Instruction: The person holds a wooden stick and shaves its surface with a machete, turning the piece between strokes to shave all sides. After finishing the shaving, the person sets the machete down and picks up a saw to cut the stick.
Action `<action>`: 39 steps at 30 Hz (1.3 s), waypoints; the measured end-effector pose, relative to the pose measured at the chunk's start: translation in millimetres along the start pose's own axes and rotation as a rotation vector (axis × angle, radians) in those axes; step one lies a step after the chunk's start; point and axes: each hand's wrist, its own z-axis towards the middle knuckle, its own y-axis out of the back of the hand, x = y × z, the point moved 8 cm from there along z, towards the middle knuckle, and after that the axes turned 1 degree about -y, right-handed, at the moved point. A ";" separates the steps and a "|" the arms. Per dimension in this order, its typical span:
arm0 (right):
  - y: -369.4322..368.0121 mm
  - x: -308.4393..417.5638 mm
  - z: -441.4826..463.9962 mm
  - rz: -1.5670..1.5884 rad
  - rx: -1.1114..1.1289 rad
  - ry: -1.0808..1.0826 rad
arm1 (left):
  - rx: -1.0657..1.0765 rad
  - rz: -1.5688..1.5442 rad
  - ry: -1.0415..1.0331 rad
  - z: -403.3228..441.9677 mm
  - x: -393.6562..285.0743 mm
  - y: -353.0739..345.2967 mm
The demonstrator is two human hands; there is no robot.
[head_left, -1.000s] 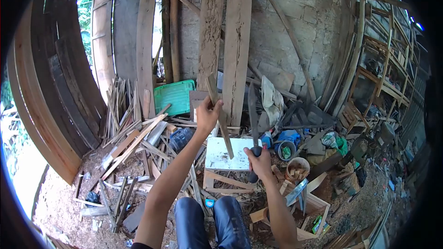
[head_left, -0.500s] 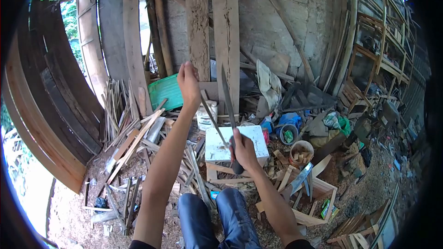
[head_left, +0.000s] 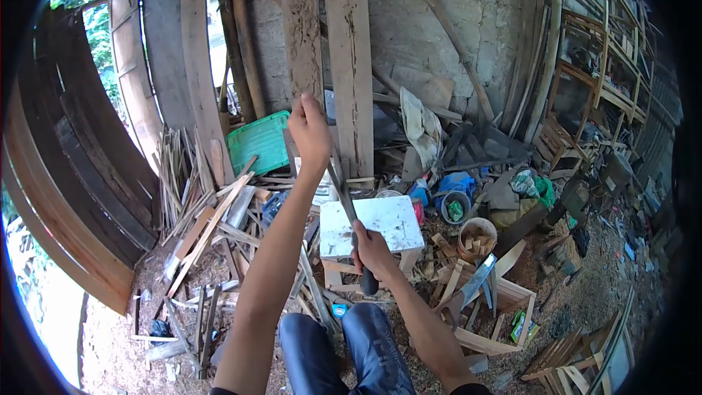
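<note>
My right hand is closed around the black handle of a long, dark, narrow blade, which points up and away from me; its exact kind is unclear. My left hand is raised ahead, fingers curled in a fist. In the earlier view a thin dark rod runs from this fist down toward my right hand; now it overlaps the blade and is mostly hidden by my left wrist. Both hands are above a low stool with a paint-spotted white top.
Right of my knees, a handsaw rests at a wooden frame. A bucket of wood scraps stands beyond it. A green plastic lid leans at the back left. Timber offcuts litter the left floor; planks lean on the wall.
The blade has tilted left and come down toward my left wrist, so rod and blade now overlap. My right hand has shifted slightly lower and left. The view has turned a little.
</note>
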 end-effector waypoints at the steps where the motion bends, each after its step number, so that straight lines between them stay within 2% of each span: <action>1: -2.2 11.2 -3.5 0.001 -0.002 -0.007 | 0.027 -0.008 0.018 -0.6 -1.5 -4.6; 3: -5.6 37.3 -5.5 0.021 -0.019 0.145 | 0.052 0.024 -0.025 -0.3 -1.0 -9.4; 4: -8.2 28.3 3.0 0.018 -0.012 0.138 | 0.045 0.030 -0.021 0.1 1.0 -9.9; 6: -4.2 -12.5 31.6 -0.011 -0.105 0.106 | 0.070 -0.016 -0.050 0.4 1.1 -12.4; 8: -3.5 -61.5 51.9 0.316 0.046 -0.097 | 0.006 0.039 -0.089 4.8 0.8 -3.2; 10: 2.7 -40.7 47.7 0.064 -0.021 -0.038 | -0.011 0.000 -0.022 9.3 2.1 3.2; 13: -3.0 0.0 32.2 0.014 -0.030 -0.001 | -0.009 -0.010 0.005 10.9 2.4 2.9; 14: -5.2 16.8 22.6 -0.013 -0.066 0.082 | -0.004 -0.018 0.012 10.2 4.4 0.3; 16: -6.5 10.7 31.0 -0.032 -0.166 0.281 | 0.023 -0.007 -0.039 6.9 4.5 -11.9; 17: -6.2 -10.7 39.1 -0.030 -0.162 0.271 | 0.050 0.017 -0.080 1.4 3.4 -14.5; 19: 2.3 -84.5 55.4 0.053 -0.192 -0.135 | 0.050 0.035 -0.063 2.4 3.6 -13.1; 20: 11.0 -104.1 53.2 0.040 -0.106 -0.248 | 0.047 0.039 -0.059 5.6 1.8 -12.6; 22: 27.9 -100.8 40.6 -0.190 -0.125 -0.274 | 0.071 0.025 -0.066 9.9 1.1 -17.9; 24: 28.5 -77.7 35.7 -0.143 -0.108 -0.196 | 0.113 -0.101 0.022 7.8 11.4 -31.1; 25: 25.1 -60.8 27.2 -0.089 -0.084 -0.132 | 0.119 -0.014 -0.031 6.2 6.0 -35.6; 28: 14.0 7.3 6.2 0.061 -0.098 0.072 | 0.156 -0.011 0.006 2.2 6.5 -48.3; 29: 13.3 9.6 12.5 0.065 -0.101 0.065 | 0.171 -0.036 -0.002 1.8 5.9 -49.8; 31: 9.3 15.6 21.7 0.076 -0.100 0.200 | 0.169 -0.033 0.001 1.4 5.2 -47.7; 32: 6.8 -2.5 30.5 0.084 -0.094 0.195 | 0.166 -0.036 -0.008 2.1 2.9 -45.2; 35: 9.6 -126.2 67.1 0.080 -0.124 -0.183 | 0.117 -0.048 -0.001 12.9 10.7 -22.4; 36: 12.2 -143.1 61.2 0.104 -0.130 -0.291 | 0.112 -0.044 -0.003 16.6 11.9 -15.5; 38: 19.8 -151.7 68.6 0.094 -0.132 -0.277 | 0.081 -0.065 0.018 24.2 18.4 -5.5; 39: 20.1 -127.8 67.4 0.053 -0.114 -0.258 | 0.068 -0.084 -0.013 25.3 14.9 -4.8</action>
